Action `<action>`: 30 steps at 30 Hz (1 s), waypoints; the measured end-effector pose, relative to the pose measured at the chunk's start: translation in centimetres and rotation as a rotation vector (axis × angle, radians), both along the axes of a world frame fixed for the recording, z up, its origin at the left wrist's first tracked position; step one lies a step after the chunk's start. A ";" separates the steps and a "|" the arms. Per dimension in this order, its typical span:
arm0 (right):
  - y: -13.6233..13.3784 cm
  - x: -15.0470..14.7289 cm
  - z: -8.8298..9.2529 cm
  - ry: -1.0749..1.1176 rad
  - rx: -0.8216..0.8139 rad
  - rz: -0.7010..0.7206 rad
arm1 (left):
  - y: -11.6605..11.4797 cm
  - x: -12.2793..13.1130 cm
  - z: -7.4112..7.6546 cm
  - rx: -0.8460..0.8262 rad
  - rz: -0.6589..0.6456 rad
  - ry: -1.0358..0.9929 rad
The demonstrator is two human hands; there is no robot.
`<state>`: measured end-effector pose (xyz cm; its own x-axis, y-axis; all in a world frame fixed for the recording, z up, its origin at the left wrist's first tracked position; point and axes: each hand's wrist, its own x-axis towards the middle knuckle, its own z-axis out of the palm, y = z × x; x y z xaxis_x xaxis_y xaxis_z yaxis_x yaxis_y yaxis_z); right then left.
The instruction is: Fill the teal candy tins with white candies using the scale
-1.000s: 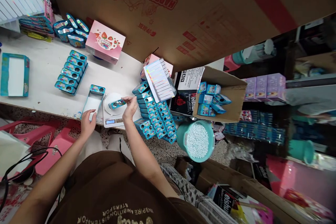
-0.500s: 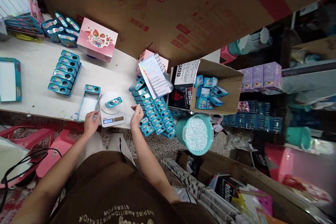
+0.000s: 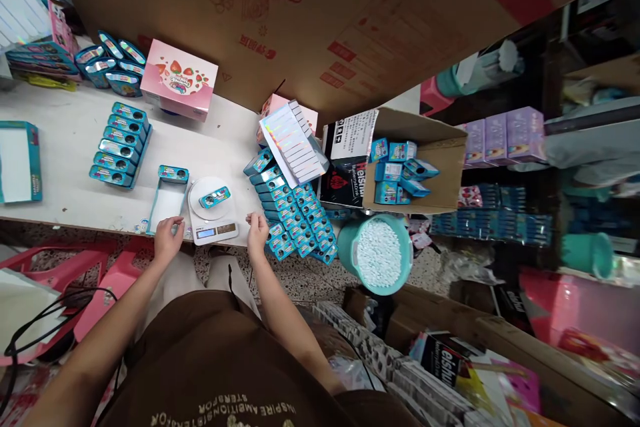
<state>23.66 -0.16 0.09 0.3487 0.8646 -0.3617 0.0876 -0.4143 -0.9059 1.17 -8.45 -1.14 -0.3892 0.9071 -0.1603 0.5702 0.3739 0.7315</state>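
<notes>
A small teal tin [image 3: 215, 197] lies on the round plate of a white digital scale [image 3: 213, 227], which stands at the table's front edge. My right hand [image 3: 257, 235] rests empty at that edge, between the scale and a tall heap of teal tins [image 3: 295, 213]. My left hand [image 3: 167, 240] is at the front corner of an open teal tray [image 3: 167, 207], its fingers by the rim and holding nothing. One tin [image 3: 173, 174] sits at the tray's far end. A double row of tins [image 3: 120, 145] stands farther left on the white table [image 3: 70, 193].
A pink strawberry-print box [image 3: 179, 80] stands at the table's back, beside a large cardboard sheet. To the right are an open cardboard box of teal packs [image 3: 415, 173] and a teal bucket of white pellets [image 3: 375, 255]. Pink stools [image 3: 100, 280] stand at lower left.
The tin has left my right hand's touch and lies on the scale. My right hand has drawn back toward the table edge. The view has shifted slightly.
</notes>
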 end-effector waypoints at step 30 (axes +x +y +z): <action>17.4 -16.9 -3.2 -1.147 -0.143 1.888 | -5.7 4.6 1.0 -0.075 0.254 -0.121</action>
<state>6.76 17.27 -3.10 -0.5688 0.3464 -0.7459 0.6639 0.7288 -0.1678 5.79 -14.15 -0.10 -0.5766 0.7667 -0.2825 0.3618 0.5495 0.7531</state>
